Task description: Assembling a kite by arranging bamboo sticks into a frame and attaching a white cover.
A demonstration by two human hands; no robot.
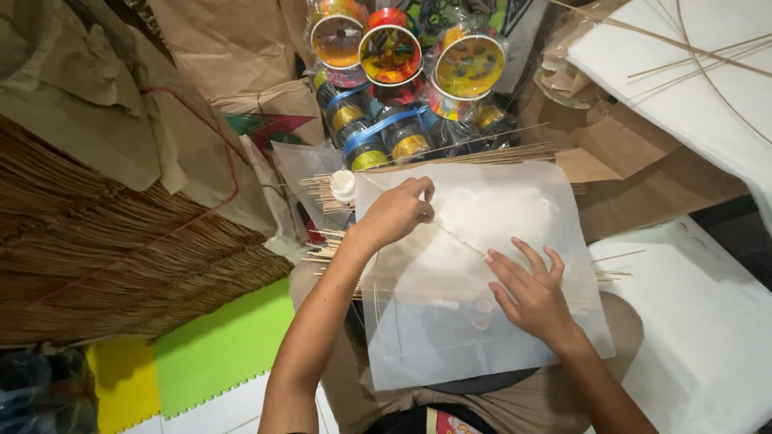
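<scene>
1. The left hand [400, 210] had its fingertips curled together, pinched on the upper end of a thin bamboo stick [460, 239] that lay slantwise across a sheet of translucent white paper [450, 337].
2. The right hand [532, 293] lay flat with fingers spread, pressing down on the paper and the lower end of the same stick; it clamped nothing.
3. The paper sheet lay under both hands, spread over the person's lap.
4. Just beyond the left hand's knuckles stood a small white pot [343, 186], with a bundle of bamboo sticks [482, 155] lying along the sheet's far edge.
5. Farther past that hand were stacked spools of thread [391, 56] wrapped in clear plastic.
6. Outward from the left forearm lay a large heap of thin sticks [104, 257], with green and yellow foam mats [217, 350] nearer the elbow.
7. Outward from the right hand lay more white sheets [708, 321].
</scene>
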